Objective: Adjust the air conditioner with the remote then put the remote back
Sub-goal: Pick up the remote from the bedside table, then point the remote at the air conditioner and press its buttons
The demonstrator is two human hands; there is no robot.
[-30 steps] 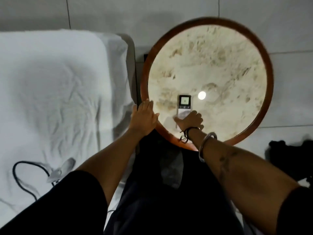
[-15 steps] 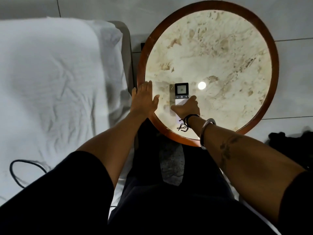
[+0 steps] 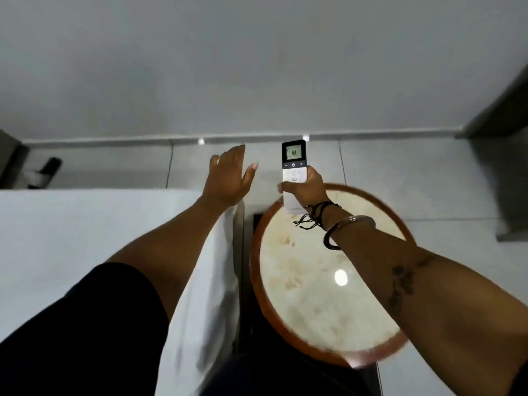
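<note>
My right hand point(image 3: 305, 190) grips a white remote point(image 3: 293, 164) by its lower half and holds it upright in the air, above the far edge of the round table point(image 3: 257, 270). The remote's dark top part has a lit screen showing 18, with minus, power and plus buttons below it. My left hand point(image 3: 230, 175) hovers to the left of the remote with fingers spread and nothing in it. No air conditioner is in view.
The round table has a pale marble top and a brown wooden rim. A bed with white sheets point(image 3: 100, 238) lies to its left. A grey tiled floor and plain wall fill the far side. A dark cabinet edge point(image 3: 503, 110) stands at right.
My right hand has lifted the remote off the table and raised it upright. My left hand left the table rim and rose. The view tilted up toward the wall.
</note>
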